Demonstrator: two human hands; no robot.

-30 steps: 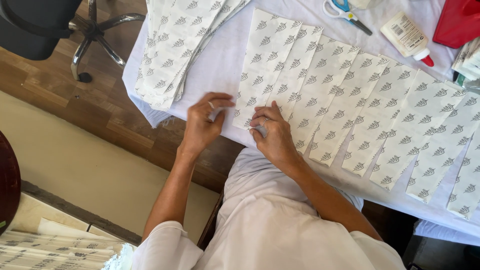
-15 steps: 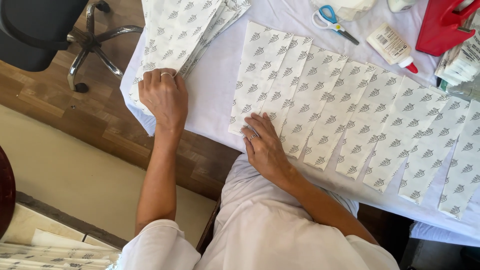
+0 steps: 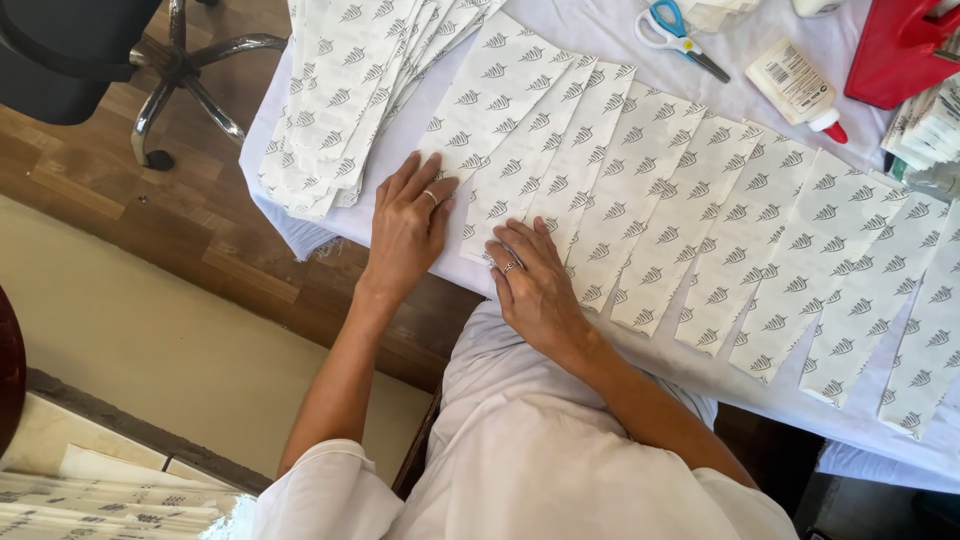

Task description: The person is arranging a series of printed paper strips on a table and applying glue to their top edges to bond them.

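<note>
Head view: left hand (image 3: 408,225) and right hand (image 3: 532,280) press flat, fingers spread, gripping nothing, on the leftmost printed sheet (image 3: 487,120). Many sheets already overlap rightward across the tabletop (image 3: 620,40); a stack (image 3: 345,90) remains far left.

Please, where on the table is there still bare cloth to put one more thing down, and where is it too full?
Bare white tablecloth shows between the row of printed sheets, the scissors and the glue bottle. A narrow strip runs along the near edge. The far left is crowded by the stack of sheets, beside the left hand and right hand.
</note>
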